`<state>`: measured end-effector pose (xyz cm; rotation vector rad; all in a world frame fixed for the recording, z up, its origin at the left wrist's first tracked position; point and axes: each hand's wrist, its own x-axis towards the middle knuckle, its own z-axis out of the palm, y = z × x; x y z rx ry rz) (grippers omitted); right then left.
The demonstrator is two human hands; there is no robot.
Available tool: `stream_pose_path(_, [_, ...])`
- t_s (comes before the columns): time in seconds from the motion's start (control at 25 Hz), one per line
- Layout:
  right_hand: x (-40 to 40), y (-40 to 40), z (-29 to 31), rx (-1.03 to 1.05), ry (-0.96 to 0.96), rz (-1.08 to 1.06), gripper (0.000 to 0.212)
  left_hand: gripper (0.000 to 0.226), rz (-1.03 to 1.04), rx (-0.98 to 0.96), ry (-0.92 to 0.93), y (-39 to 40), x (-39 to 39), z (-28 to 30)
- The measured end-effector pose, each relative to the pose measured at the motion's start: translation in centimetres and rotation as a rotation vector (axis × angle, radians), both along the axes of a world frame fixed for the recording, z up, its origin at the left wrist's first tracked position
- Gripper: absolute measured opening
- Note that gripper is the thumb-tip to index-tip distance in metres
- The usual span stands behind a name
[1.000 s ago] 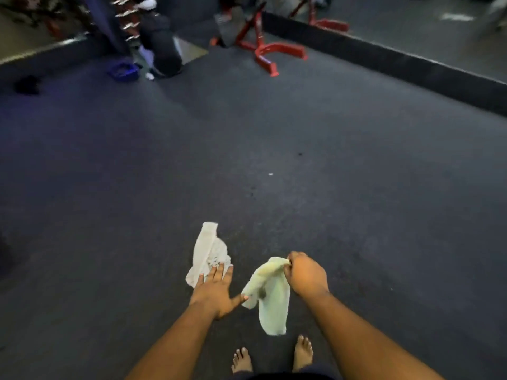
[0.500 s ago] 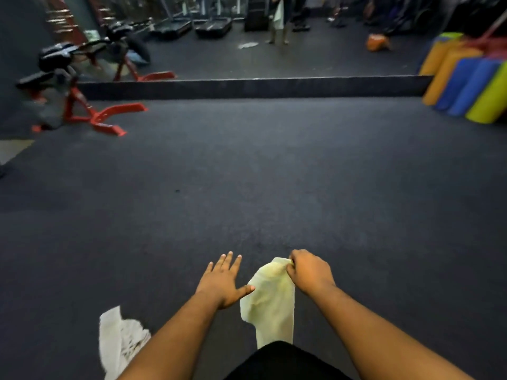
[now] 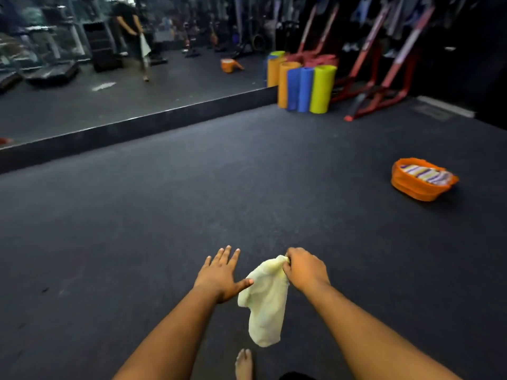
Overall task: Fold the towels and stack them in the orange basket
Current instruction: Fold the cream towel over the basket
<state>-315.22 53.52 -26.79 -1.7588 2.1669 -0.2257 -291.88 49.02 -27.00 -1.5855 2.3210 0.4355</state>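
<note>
A pale yellow towel (image 3: 265, 303) hangs from my right hand (image 3: 304, 270), which is shut on its top corner above the dark floor. My left hand (image 3: 220, 274) is open just left of the towel, fingers spread, thumb almost touching the cloth. The orange basket (image 3: 417, 187) sits on the floor far to the right, apart from both hands. A folded striped towel (image 3: 424, 174) lies inside it.
Rolled mats (image 3: 301, 86) in orange, blue and yellow-green stand at the back by a wall mirror (image 3: 109, 64). Red equipment frames (image 3: 378, 72) stand at the back right. The mirror has a low black ledge (image 3: 137, 130) along its base. My bare foot (image 3: 243, 364) is on the dark carpet.
The view has swung right: the white towel on the floor has left the frame and the orange basket has come into view. My right hand still holds the yellow towel; the left stays open.
</note>
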Motion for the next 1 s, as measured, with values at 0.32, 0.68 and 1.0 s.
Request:
stream_pose_path(0.32, [-18.0, -8.1, 1.3, -0.028, 0.060, -0.370, 0.021, 0.114, -0.356, -0.027, 0.019, -16.4, -20.2, 0.3])
stream_pose_path(0.68, [-39.9, -15.3, 5.3, -0.065, 0.126, -0.663, 0.018, 0.124, -0.672, -0.110, 0.048, -29.5, -44.9, 4.7])
stream_pose_path(1.0, [-60.3, -22.6, 6.4, -0.091, 0.172, -0.670, 0.020, 0.118, -0.703, -0.202, 0.084, -37.4, -66.2, 7.0])
